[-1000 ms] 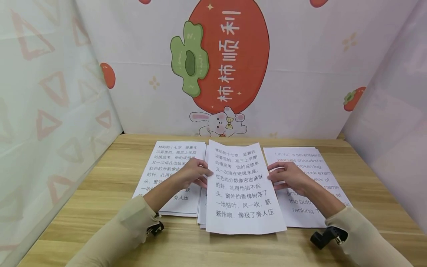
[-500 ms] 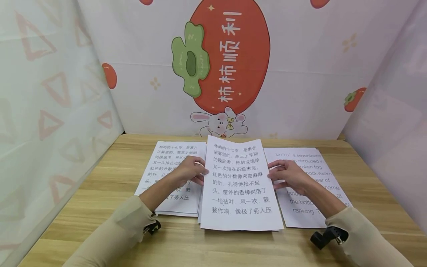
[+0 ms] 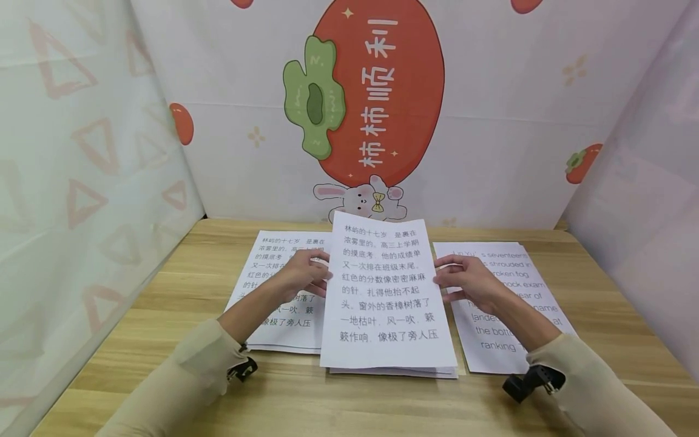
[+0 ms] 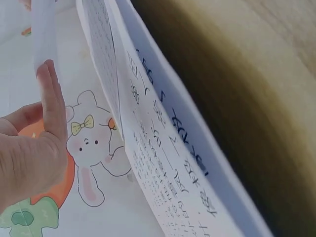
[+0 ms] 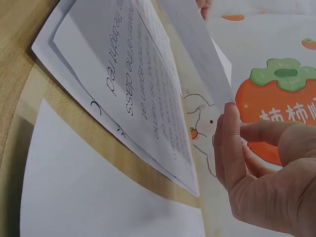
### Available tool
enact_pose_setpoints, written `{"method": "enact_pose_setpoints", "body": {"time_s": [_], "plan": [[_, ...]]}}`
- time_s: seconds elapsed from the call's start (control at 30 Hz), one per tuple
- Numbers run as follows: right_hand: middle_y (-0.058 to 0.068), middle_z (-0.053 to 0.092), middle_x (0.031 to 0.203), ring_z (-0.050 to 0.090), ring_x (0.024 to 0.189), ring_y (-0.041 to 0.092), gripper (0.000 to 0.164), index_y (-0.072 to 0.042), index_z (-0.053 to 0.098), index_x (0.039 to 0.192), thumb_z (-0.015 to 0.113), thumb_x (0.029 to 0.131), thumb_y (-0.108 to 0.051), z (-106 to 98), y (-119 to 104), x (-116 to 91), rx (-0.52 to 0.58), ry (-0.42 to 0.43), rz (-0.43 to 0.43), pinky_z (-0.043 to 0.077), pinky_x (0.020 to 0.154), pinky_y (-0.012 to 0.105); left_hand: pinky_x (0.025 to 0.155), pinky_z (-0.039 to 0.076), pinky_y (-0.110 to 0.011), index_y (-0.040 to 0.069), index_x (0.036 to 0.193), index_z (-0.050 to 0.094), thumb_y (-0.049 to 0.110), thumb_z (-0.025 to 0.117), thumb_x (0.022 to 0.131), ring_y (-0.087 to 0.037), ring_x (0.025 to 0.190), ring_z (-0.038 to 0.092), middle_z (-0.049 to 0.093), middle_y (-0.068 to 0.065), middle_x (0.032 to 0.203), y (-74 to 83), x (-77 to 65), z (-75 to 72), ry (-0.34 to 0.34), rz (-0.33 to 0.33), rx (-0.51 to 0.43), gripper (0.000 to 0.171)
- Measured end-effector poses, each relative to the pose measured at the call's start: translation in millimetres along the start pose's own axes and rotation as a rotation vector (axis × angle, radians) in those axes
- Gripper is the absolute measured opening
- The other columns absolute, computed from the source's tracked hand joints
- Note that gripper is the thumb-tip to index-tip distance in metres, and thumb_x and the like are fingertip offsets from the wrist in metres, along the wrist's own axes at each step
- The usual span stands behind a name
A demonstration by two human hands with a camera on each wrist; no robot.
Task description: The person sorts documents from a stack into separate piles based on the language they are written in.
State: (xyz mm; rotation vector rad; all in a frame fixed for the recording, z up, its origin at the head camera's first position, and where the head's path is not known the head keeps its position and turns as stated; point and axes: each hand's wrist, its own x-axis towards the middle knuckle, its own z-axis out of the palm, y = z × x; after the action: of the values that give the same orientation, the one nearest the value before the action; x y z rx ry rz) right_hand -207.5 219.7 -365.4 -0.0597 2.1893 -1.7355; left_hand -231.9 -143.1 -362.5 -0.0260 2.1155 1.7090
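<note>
A sheet of paper (image 3: 388, 285) printed with Chinese characters is held up over the middle paper stack (image 3: 393, 372), whose bottom edge shows below it. My left hand (image 3: 303, 273) pinches the sheet's left edge, and my right hand (image 3: 469, 282) pinches its right edge. Seen from the right wrist, the lifted sheet (image 5: 202, 54) stands apart from the middle stack, which has English text on top (image 5: 118, 84). The left wrist view has my left hand (image 4: 37, 143) with its fingertips at the sheet's edge. Both thumbs are partly hidden in the head view.
To the left lies a stack of Chinese-printed pages (image 3: 273, 291), partly under my left forearm. An English-printed stack (image 3: 502, 340) lies to the right, beneath my right forearm. A printed cloth backdrop (image 3: 491, 152) rises behind the wooden table (image 3: 306, 400).
Both hands have shifted slightly left and away from me with the sheet. Its bottom edge has risen, uncovering the lower edge of the middle stack.
</note>
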Motion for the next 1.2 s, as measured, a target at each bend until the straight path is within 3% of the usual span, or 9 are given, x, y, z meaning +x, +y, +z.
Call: {"method": "enact_pose_setpoints", "body": {"time_s": [0.33,0.67,0.93,1.2], "plan": [[0.007,0.069,0.101,0.069,0.090,0.016,0.047,0.009,0.046,0.141,0.065,0.099,-0.002,12,-9,10,0.020,-0.008,-0.017,0.066,0.075,0.032,0.063,0.066,-0.035,-0.004,0.143,0.049,-0.007,0.057,0.097,-0.020,0.067,0.069,0.069,-0.016,0.098,1.0,-3.6,-14.8,0.041,0.022,0.011,0.047],[0.009,0.071,0.105,0.070,0.090,0.016,0.045,0.009,0.048,0.140,0.065,0.099,-0.001,30,-14,26,0.053,0.019,-0.032,0.066,0.073,0.032,0.065,0.065,-0.032,0.003,0.147,0.049,-0.004,0.059,0.097,-0.022,0.076,0.069,0.068,-0.018,0.113,0.1,-6.3,-29.9,0.153,0.031,0.034,0.051],[0.011,0.070,0.105,0.070,0.090,0.016,0.045,0.009,0.049,0.140,0.064,0.099,0.001,40,-17,37,0.081,0.012,-0.033,0.066,0.074,0.033,0.067,0.064,-0.030,0.004,0.150,0.046,-0.001,0.058,0.099,-0.020,0.078,0.068,0.067,-0.020,0.120,-1.3,-8.7,-40.4,0.178,0.018,0.049,0.052],[0.012,0.071,0.107,0.071,0.090,0.019,0.044,0.006,0.051,0.140,0.064,0.098,0.003,51,-21,45,0.094,-0.003,-0.025,0.066,0.073,0.033,0.065,0.064,-0.029,0.005,0.153,0.043,-0.001,0.057,0.100,-0.019,0.074,0.068,0.068,-0.019,0.117,-6.0,-12.7,-55.1,0.194,0.030,0.047,0.055]]}}
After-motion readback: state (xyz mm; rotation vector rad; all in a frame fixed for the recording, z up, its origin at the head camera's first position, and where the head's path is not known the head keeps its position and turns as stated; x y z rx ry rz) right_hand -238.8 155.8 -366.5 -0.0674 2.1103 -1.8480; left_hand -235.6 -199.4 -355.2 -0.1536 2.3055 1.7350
